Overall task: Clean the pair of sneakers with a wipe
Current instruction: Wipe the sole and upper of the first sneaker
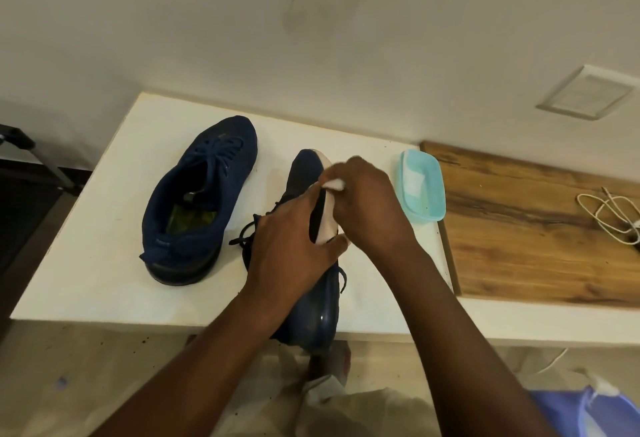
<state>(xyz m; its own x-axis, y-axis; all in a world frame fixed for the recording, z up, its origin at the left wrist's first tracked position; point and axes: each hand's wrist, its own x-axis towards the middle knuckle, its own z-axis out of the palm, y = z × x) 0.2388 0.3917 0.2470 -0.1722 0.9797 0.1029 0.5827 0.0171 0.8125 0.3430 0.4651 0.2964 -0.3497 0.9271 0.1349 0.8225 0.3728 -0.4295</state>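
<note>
Two navy blue sneakers are on a white table (86, 256). The left sneaker (197, 204) stands upright, opening toward me. The right sneaker (313, 305) lies tipped on its side, white midsole edge up, heel over the table's front edge. My left hand (294, 246) grips this sneaker around its middle. My right hand (367, 204) pinches a small white wipe (335, 183) against the white sole edge near the toe.
A light blue plastic tub (429, 208) holding a folded white wipe sits right of the shoes. Beyond it lies a wooden board (526, 235) with a coiled white cable (613, 214). A wall runs behind the table. Floor and my legs show below.
</note>
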